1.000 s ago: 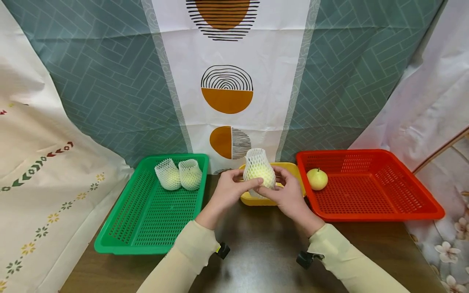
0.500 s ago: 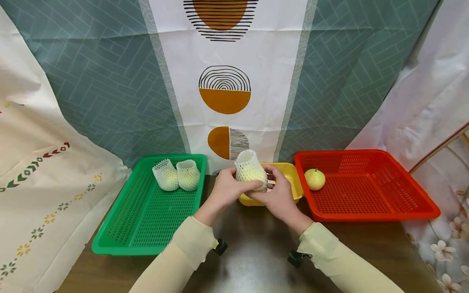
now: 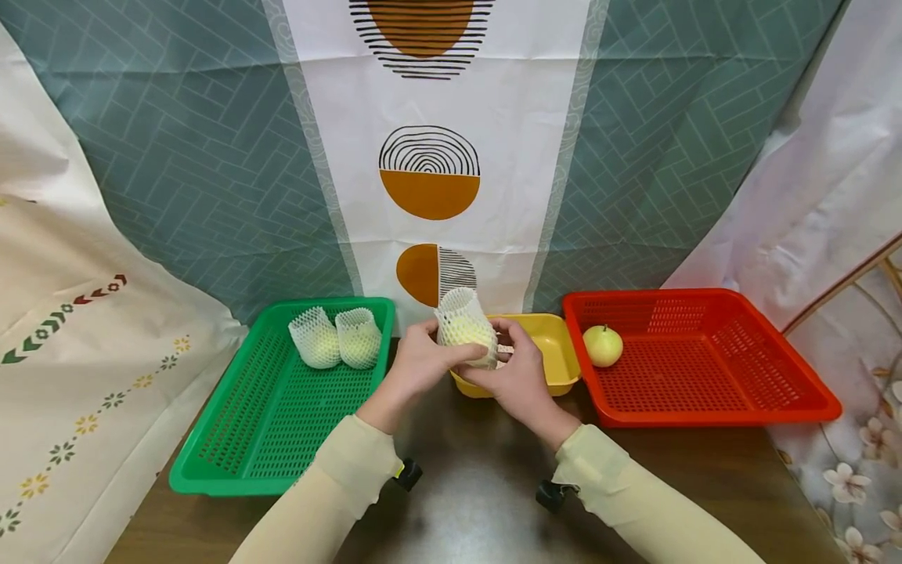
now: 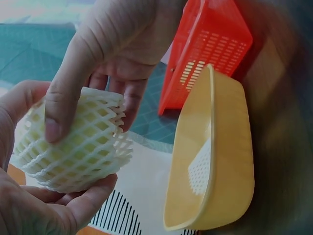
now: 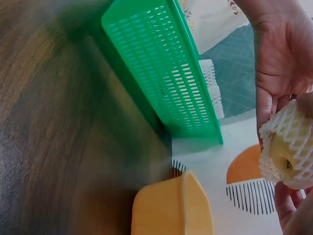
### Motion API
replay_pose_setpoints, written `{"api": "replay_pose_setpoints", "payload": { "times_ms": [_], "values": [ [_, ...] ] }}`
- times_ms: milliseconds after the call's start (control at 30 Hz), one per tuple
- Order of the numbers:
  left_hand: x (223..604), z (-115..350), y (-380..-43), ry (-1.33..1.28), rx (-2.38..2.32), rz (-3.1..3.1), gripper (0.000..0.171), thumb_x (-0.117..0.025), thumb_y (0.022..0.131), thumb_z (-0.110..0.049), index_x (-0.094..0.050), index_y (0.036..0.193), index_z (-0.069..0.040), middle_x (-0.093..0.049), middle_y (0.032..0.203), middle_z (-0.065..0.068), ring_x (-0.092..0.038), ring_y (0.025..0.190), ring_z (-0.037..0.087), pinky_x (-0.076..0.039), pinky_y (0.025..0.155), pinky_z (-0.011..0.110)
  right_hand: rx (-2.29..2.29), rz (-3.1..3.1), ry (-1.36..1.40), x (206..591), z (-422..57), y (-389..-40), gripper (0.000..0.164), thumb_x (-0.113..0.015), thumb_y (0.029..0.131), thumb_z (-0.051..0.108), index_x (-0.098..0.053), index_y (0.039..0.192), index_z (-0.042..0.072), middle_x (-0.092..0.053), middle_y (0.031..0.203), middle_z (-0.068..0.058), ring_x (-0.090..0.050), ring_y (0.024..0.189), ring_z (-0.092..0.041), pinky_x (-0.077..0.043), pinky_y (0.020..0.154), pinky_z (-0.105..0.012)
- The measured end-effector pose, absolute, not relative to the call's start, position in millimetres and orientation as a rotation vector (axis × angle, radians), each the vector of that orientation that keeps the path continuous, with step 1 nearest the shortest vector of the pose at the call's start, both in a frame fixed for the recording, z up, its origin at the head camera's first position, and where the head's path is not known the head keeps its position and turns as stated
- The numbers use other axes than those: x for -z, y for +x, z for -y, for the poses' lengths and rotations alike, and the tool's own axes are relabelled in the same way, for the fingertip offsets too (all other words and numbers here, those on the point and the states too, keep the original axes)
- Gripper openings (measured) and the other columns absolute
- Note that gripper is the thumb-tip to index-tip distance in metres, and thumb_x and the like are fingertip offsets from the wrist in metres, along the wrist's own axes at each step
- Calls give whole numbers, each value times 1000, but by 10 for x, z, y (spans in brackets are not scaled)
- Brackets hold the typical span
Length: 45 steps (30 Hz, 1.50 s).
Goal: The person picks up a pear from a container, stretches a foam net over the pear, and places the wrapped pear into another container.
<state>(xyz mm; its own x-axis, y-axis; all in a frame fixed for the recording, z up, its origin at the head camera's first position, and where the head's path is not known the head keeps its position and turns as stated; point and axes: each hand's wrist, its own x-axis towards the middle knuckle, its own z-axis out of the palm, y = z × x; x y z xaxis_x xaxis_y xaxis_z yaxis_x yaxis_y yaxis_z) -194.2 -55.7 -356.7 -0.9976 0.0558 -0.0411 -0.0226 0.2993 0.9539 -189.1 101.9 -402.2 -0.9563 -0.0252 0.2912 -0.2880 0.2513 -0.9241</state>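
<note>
A pale yellow pear in a white foam net is held up in both hands, over the left part of the yellow basket. My left hand grips it from the left, thumb across the front. From the right, my right hand holds its lower side with thumb and fingers. Loose net stands up past the fruit at the top. In the right wrist view, the pear's bare end shows through the net's other opening. A white foam net lies inside the yellow basket.
Two net-covered pears sit at the back of the green basket on the left. One bare pear lies at the left side of the red basket. A patterned cloth hangs behind the brown table.
Both hands have shifted slightly left with the netted pear, which leans a little more to the left. More of the yellow basket shows on the right. Both hands keep hold of it.
</note>
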Motion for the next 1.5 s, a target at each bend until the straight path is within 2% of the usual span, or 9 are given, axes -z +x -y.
{"api": "replay_pose_setpoints", "payload": {
  "times_ms": [233,467,567,800,900,1133,1333,1433,1500],
  "values": [
    [3527,761,-1964,47,-1900,-2430,60,-85,58,-49,-61,102,-15,-66,98,4,-61,84,22,-54,70,35,-1750,2264,412,3939,-880,-1869,73,-83,65,41,-48,128,30,-54,120,9,-51,107,-15,-48,90,-40],
    [3419,1077,-1963,28,-1827,-2517,69,-82,59,-55,-58,109,-15,-62,104,2,-59,89,23,-53,72,33,-1801,2241,535,3724,-718,-1741,68,-82,71,24,-50,131,15,-56,125,2,-54,109,-19,-44,94,-50],
    [3358,1244,-1967,-13,-1784,-2562,71,-80,60,-57,-56,112,-15,-61,107,2,-57,91,23,-52,72,30,-1805,2250,546,3778,-640,-1746,63,-80,73,25,-53,128,12,-58,124,-1,-56,107,-22,-44,93,-50],
    [3236,1602,-2000,-95,-1754,-2660,70,-78,61,-61,-57,111,-15,-62,107,3,-56,91,21,-51,75,33,-1743,2312,631,4140,-392,-1841,42,-76,76,39,-62,115,30,-62,109,10,-58,98,-21,-49,85,-35],
    [3218,1715,-2006,-127,-1774,-2676,69,-77,63,-60,-58,111,-14,-61,108,4,-56,92,20,-51,75,32,-1758,2381,672,4228,-252,-1836,41,-74,77,43,-62,115,33,-61,110,11,-59,99,-19,-50,86,-35],
    [3308,1892,-2030,-233,-1792,-2691,69,-76,63,-61,-56,109,-14,-60,109,3,-54,94,19,-50,76,30,-1779,2617,741,4392,27,-1765,50,-70,77,50,-57,123,36,-56,126,14,-59,112,-19,-47,95,-42],
    [3416,2039,-2130,-248,-1771,-2732,72,-76,63,-61,-54,112,-13,-58,111,2,-55,96,17,-50,81,31,-1761,2649,829,4510,104,-1763,42,-69,79,50,-57,119,43,-56,125,19,-51,119,-7,-45,99,-36],
    [3478,2138,-2188,-230,-1712,-2787,71,-75,63,-62,-54,110,-13,-59,107,3,-54,93,18,-50,76,31,-1750,2642,849,4537,116,-1763,41,-68,79,50,-59,118,43,-57,124,21,-50,118,-3,-44,99,-32],
    [3525,2208,-2213,-216,-1669,-2820,69,-74,63,-64,-55,106,-14,-59,104,3,-54,89,18,-50,71,31,-1760,2635,855,4549,123,-1759,41,-68,79,50,-59,118,43,-57,124,20,-50,119,-3,-44,100,-35]
  ]
}}
